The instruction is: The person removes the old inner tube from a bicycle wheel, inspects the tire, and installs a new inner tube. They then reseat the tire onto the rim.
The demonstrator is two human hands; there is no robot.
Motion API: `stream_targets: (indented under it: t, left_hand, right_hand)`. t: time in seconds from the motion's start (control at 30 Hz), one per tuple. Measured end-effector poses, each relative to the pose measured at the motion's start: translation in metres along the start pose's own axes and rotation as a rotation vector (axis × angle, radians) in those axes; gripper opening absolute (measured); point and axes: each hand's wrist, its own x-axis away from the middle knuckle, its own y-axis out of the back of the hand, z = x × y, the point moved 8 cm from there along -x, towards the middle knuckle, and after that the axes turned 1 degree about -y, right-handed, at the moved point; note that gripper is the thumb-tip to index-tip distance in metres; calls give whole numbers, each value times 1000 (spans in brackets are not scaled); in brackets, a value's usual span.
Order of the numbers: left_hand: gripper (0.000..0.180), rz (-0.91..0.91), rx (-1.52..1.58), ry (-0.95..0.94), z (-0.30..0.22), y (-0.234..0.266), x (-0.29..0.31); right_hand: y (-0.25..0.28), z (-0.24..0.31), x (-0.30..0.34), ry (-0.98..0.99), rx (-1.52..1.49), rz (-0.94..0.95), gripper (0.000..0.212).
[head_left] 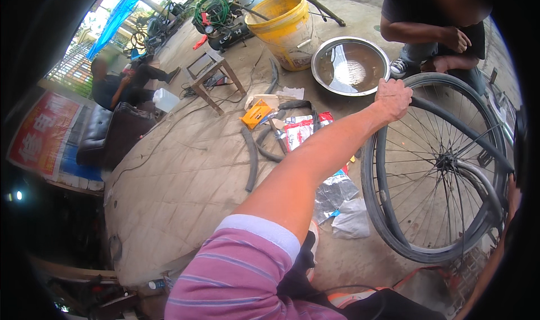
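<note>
Above the concrete floor, a spoked wheel is seen in front, to the right. Across its spokes a dark inner tube is stretched, its visible length sloping from upper left to lower right. Beyond, a metal basin of murky water is placed. At the upper left, the tube appears gripped by the closed left hand. The lower right stretch is nearer to the right hand, mostly hidden; its grip cannot be told.

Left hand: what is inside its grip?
A dark inner tube shows on two sides of the left hand, one length slanting across the wheel. The stretch within the grip is covered.
</note>
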Motion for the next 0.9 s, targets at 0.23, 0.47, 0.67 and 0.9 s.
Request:
stream_targets:
  t: [0.23, 0.47, 0.67, 0.9]
  left_hand:
    - [31, -166, 308, 554, 121, 49, -1]
    - [50, 9, 1353, 338, 88, 27, -31]
    - [42, 180, 790, 322, 78, 50, 36]
    - [50, 652, 420, -313, -66, -7, 178]
  right_hand:
    - [0, 60, -5, -53, -98, 72, 41]
    - [65, 138, -2, 20, -281, 28, 34]
    - [100, 353, 86, 177, -815, 566, 22]
    - [83, 415, 234, 529, -686, 779, 51]
